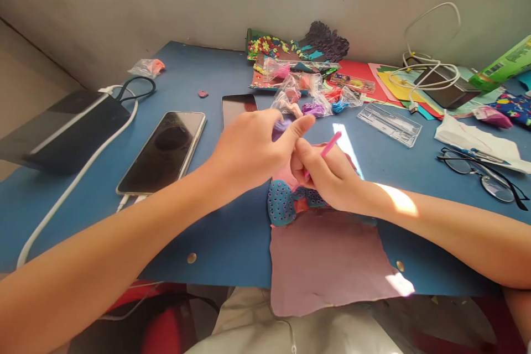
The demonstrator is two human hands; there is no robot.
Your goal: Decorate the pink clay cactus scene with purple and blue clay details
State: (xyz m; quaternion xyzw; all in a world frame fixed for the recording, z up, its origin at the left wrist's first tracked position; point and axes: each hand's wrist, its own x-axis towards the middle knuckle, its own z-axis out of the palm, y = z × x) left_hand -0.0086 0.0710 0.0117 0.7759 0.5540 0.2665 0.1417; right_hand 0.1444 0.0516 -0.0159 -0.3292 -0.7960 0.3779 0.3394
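My left hand point(251, 149) is closed around a purple lump of clay point(282, 128), part of which shows between thumb and fingers. Its thumb meets the fingertips of my right hand point(334, 177), and whatever lies between them is hidden. A thin pink stick-like modelling tool point(332, 144) is gripped in my right hand and points up and to the right. Beneath both hands lies a mauve clay-like sheet point(327, 260) that hangs over the table's front edge. On it sits a blue bow shape point(282, 202) with dark dots, partly covered by my right hand.
A phone point(164, 152) with cables and a black device point(78, 127) are on the left. Bagged clay pieces point(313, 109), a clear plastic case point(390, 123) and coloured papers point(394, 86) lie farther back. Glasses point(483, 174) rest at right on the blue table point(232, 232).
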